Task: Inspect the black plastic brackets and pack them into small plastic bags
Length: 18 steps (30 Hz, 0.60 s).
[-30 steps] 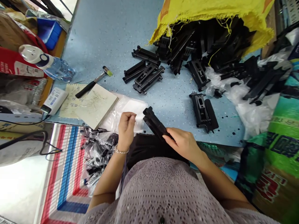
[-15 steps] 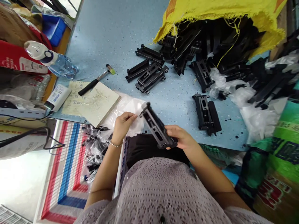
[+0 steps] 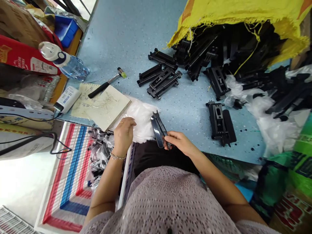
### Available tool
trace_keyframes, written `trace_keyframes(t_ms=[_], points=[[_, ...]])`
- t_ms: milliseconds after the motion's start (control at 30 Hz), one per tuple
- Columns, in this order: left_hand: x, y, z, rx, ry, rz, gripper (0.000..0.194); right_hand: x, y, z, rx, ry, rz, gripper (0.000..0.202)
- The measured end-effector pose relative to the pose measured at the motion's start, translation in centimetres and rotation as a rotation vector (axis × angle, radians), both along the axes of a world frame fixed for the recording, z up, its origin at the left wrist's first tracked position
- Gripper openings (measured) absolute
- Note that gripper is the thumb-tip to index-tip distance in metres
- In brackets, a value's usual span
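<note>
In my right hand is a long black plastic part with a slotted frame, gripped by its near end and tilted over the table's front edge. Its smooth, shiny side now faces up. My left hand is at the pile of thin clear plastic bags, left of the part. Its fingers are curled, thumb and forefinger pinched on the bag film; the exact grip is partly hidden. A similar black part lies on the table to the right of my right hand.
More black parts spill from a yellow woven sack. A hammer rests on a paper pad, near a water bottle. Below the table edge, a striped plastic basket holds bagged pieces.
The right hand has turned the black part over, from its slotted face to its smooth side, and shifted it slightly left. The left hand has drawn back from the part's tip onto the bags.
</note>
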<state>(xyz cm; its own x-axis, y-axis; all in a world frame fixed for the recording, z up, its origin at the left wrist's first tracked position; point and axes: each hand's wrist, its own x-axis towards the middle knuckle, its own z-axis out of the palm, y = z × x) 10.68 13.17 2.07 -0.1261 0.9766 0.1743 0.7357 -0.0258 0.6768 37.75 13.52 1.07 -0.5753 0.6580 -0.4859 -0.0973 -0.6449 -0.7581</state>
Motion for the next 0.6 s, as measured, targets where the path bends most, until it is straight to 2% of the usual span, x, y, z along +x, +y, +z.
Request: trace_keyframes(t_ms=[67,133,200,300,367,467,533,600], points=[[-0.5,-0.3,0.2,-0.006,0.145,-0.096,0.03,0.0,-0.2,0.3,0.044,0.014,-0.021,0.032],[-0.7,-0.3,0.2,-0.027,0.162,-0.137,0.04,-0.5,-0.4,0.4,-0.005,0.128,0.033,0.032],[-0.8,-0.2,0.1,-0.022,0.139,-0.129,0.046,-1.2,-0.5,-0.1,-0.122,0.227,0.102,0.035],[-1.2,-0.2,0.3,0.046,0.211,-0.091,0.055,-2.4,-0.3,-1.2,-0.232,0.246,0.073,0.038],[-1.1,-0.8,0.8,0.12,0.287,-0.138,0.062,-2.9,-0.1,-1.8,-0.258,0.256,0.079,0.037],[0.2,-2.8,2.1,0.186,0.254,-0.381,0.075,-3.6,0.4,-2.1,-0.278,0.274,0.077,0.04],[1.5,-4.3,2.8,0.17,0.152,-0.573,0.078,-4.0,0.6,-2.0,-0.206,0.214,-0.015,0.043],[2.7,-5.2,2.8,0.127,0.067,-0.693,0.077,-4.2,0.6,-1.5,-0.069,0.101,-0.1,0.039]])
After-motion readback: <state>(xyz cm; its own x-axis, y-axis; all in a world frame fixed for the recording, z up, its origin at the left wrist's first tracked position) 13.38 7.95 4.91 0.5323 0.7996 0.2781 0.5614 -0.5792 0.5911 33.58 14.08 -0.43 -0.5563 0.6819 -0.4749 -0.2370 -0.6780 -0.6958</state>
